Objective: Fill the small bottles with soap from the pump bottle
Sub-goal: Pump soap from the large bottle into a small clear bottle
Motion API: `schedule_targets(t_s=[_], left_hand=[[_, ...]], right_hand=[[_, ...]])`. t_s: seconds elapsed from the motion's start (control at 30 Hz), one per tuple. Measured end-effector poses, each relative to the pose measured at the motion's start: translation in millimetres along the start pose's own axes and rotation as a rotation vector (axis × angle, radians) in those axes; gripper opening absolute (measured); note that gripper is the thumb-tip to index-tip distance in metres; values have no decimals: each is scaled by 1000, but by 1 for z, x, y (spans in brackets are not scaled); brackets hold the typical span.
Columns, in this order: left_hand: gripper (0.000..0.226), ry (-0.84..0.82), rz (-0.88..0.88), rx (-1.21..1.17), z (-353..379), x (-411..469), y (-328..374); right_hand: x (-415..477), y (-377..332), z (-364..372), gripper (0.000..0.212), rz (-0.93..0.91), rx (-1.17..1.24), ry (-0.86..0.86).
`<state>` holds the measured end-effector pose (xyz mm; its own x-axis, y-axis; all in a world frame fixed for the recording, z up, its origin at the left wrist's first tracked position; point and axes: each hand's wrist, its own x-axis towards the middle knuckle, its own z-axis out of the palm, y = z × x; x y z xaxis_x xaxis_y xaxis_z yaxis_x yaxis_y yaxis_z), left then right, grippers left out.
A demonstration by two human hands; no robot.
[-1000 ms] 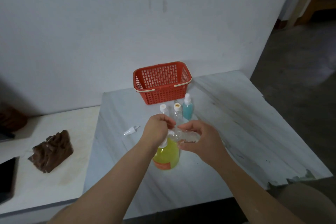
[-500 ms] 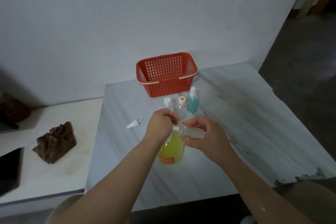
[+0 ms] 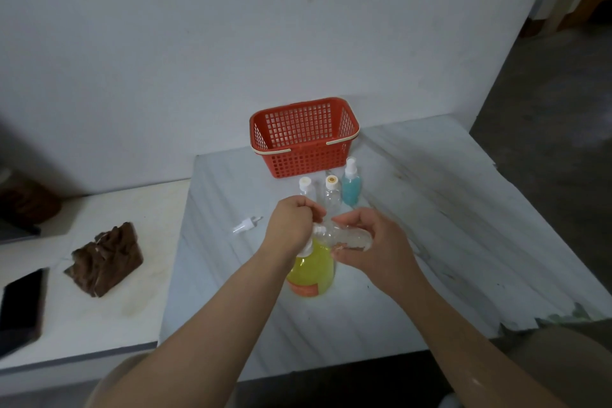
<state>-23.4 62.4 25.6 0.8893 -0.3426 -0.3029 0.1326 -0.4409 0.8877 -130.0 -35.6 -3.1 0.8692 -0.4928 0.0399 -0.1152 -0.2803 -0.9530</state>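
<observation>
One yellow pump bottle [image 3: 311, 270] is stood near the middle of the counter [image 3: 430, 258]. Its top is covered by the left hand [image 3: 291, 225], with the grip curled round it. One clear small bottle [image 3: 347, 237] is held on its side at the spout, in the grip of the right hand [image 3: 374, 242]. Three more are lined up just behind: a white-capped bottle [image 3: 305, 187], a yellow-capped bottle [image 3: 331, 192] and a blue bottle [image 3: 350, 185]. One red basket [image 3: 304, 139] is set at the back edge. One loose white cap [image 3: 245, 225] is seen nearer the left edge.

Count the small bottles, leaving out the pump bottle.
4. Three stand before the basket: a white-capped one, an orange-capped one, a blue one. The fourth bottle lies in the right hand at the pump. More may hide behind the left hand.
</observation>
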Motion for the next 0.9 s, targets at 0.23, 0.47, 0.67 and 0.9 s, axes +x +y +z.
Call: schedule_targets(t_s=[0.23,0.47,0.67,0.9], left_hand=[[40,-10,14,35,3,3,-4],[41,-9,11,36,3,5,-6],[42,3,-2,5,2,3,-4],[36,-30,-30,-49,0,0,4]], right_hand=[[5,7,-1,46,17,10,-16],[6,9,1,46,19,-19,-15],[4,6,1,46,26,-27,-6],[4,3,0,43,27,-28,4]])
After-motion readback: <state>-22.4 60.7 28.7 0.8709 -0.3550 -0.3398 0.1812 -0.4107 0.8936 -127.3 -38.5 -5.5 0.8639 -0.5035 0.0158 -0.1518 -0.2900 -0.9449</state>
